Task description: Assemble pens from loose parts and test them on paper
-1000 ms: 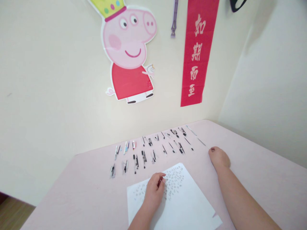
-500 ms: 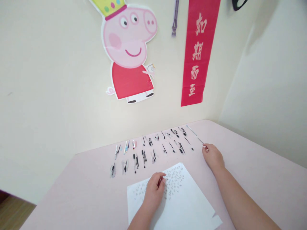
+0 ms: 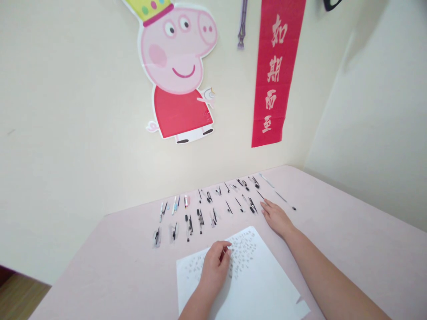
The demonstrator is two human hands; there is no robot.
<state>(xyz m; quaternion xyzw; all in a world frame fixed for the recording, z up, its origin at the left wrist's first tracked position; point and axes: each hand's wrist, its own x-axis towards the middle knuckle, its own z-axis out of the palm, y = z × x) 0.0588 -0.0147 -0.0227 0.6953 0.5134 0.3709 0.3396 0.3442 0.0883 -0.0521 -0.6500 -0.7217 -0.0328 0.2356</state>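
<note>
My left hand (image 3: 216, 266) rests on a white sheet of paper (image 3: 260, 284) covered in part with small dark marks. Its fingers are curled in toward the thumb, and what they hold, if anything, is hidden. My right hand (image 3: 276, 218) lies low over the table at the right end of the front row of pen parts, fingers stretched out and slightly apart. Its fingertips are by a thin black refill (image 3: 260, 194) and cover the spot just below it. Farther right lie a thin grey rod (image 3: 281, 197) and a small black cap (image 3: 294, 208).
Two rows of taken-apart pens, including black pen parts (image 3: 189, 226) and clear caps (image 3: 156, 238), cross the pink table (image 3: 110, 262). Behind stands a wall with a cartoon pig cutout (image 3: 182, 111) and a red banner (image 3: 275, 89).
My right hand has moved left from the grey rod to the thin black refill. A black cap now shows at the rod's near end. My left hand stays on the paper.
</note>
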